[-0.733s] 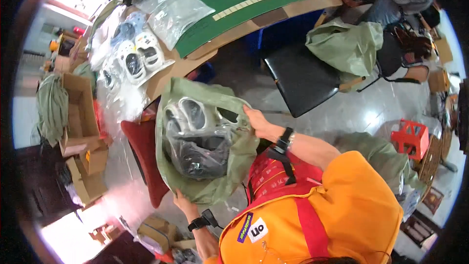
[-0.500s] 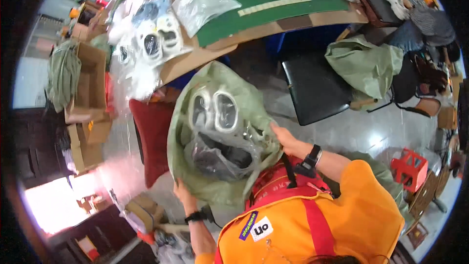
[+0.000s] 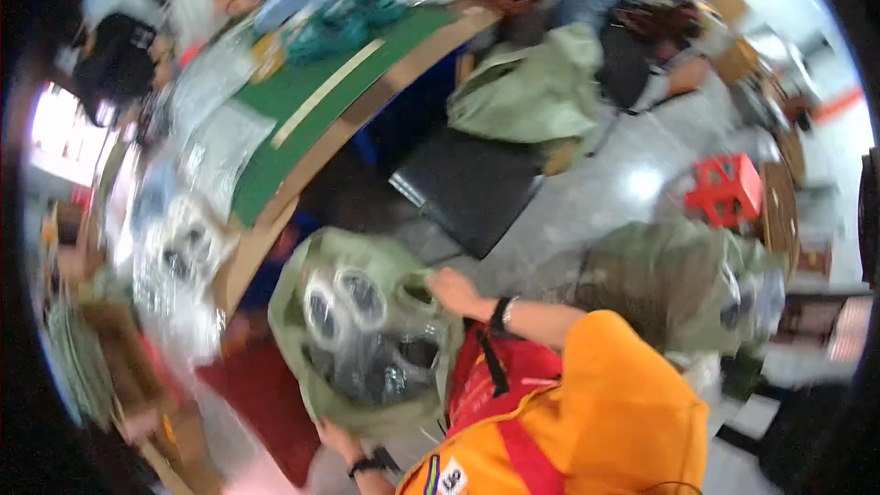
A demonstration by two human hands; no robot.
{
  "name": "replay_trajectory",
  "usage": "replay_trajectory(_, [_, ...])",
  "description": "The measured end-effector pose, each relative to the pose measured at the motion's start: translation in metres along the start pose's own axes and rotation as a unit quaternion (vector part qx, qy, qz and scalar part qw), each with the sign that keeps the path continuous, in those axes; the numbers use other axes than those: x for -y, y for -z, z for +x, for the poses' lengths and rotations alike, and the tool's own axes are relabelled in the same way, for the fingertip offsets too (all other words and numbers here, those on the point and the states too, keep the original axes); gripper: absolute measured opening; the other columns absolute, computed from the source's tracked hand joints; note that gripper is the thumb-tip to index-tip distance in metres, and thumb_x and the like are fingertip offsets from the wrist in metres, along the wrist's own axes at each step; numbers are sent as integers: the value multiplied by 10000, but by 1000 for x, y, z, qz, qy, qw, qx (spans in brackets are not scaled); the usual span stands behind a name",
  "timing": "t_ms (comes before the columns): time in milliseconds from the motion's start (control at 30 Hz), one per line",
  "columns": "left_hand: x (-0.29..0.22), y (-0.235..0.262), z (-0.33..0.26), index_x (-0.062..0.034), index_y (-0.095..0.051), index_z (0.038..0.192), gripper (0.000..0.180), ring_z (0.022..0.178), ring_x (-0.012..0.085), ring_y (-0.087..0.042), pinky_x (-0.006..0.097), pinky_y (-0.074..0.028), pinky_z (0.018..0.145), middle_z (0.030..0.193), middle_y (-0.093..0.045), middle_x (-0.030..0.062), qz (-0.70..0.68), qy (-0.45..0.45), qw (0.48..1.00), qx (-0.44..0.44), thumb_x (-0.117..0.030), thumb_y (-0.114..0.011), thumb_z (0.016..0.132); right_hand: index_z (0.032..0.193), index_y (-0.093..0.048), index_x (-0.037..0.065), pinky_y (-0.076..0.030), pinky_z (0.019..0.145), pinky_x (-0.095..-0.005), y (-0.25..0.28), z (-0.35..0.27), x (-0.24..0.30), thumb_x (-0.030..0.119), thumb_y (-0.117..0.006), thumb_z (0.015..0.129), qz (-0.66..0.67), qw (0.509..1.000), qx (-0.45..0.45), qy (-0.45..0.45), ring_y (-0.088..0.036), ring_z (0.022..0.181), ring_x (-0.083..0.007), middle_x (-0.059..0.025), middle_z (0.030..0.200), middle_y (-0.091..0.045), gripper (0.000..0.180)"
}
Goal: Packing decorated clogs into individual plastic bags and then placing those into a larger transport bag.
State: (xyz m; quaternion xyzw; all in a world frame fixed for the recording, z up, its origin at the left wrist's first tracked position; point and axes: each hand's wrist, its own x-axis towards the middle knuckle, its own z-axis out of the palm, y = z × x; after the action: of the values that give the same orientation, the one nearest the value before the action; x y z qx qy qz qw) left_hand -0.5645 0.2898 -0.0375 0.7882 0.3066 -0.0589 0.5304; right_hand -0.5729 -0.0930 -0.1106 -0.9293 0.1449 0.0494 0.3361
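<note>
A pale green woven sack point(image 3: 394, 417) hangs with its mouth facing me. Inside it lies a pair of white shoes point(image 3: 338, 307) in clear plastic, and beneath them another clear bag point(image 3: 367, 371) holds dark footwear. My right hand point(image 3: 456, 293) is closed on the sack's right rim. Down at the lower left edge, my left hand point(image 3: 339, 440) grips the rim too, its fingers partly behind the cloth. How deep the sack is filled stays hidden.
A green-topped table point(image 3: 321, 128) carries plastic-wrapped shoes point(image 3: 188, 243) on its left part. Ahead stands a black chair seat point(image 3: 472, 188) with another green sack point(image 3: 532, 92) beyond it. A full sack point(image 3: 655, 284), a red plastic stool point(image 3: 724, 188) and a dark red cushion point(image 3: 261, 403) surround me.
My view has swung to the right, bringing the full sack at the right into sight. Both hands keep hold of the open sack, which now appears lower and further left.
</note>
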Motion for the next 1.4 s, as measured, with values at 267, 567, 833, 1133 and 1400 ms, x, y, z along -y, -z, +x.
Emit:
replay_trajectory(267, [-16,-7,41,41,-451,1082,321,880,273,-487,373,-403,763,1018,-508,175,36,-152,981,113,-145,-390,827,1139,-475,52,-354,838,-334,-34,25,43,395,-378,880,607,763,-181,-131,-443,1023,-192,-98,1116,-492,440])
replay_trajectory(567, [2,81,73,8,-478,866,105,712,294,-495,362,-414,702,831,-546,196,285,-344,867,220,9,-441,768,944,-535,47,-358,699,-267,-103,-95,97,439,-401,858,689,627,-282,-229,-418,760,-115,-21,847,-500,423])
replay_trajectory(833, [49,102,134,24,-417,1172,439,1018,287,-468,402,-381,848,1122,-475,175,-100,81,861,493,-229,-385,815,607,-375,99,-238,477,-234,-28,-217,169,385,-387,874,539,719,-381,-217,-272,522,-74,52,562,-315,391])
replay_trajectory(1133, [-92,66,-36,2,-497,1023,343,902,240,-525,359,-429,774,990,-534,104,-29,-47,839,542,-230,-429,780,604,-395,77,-237,488,-222,81,-341,173,290,-415,877,576,634,-508,-94,-280,539,-56,56,560,-328,347])
replay_trajectory(1400, [-126,-23,-188,-62,-511,759,101,617,128,-490,279,-423,598,704,-494,12,-75,-119,810,570,-157,-484,782,664,-423,99,-224,501,-225,129,-461,152,234,-424,875,564,521,-630,-121,-290,548,-62,29,564,-336,250])
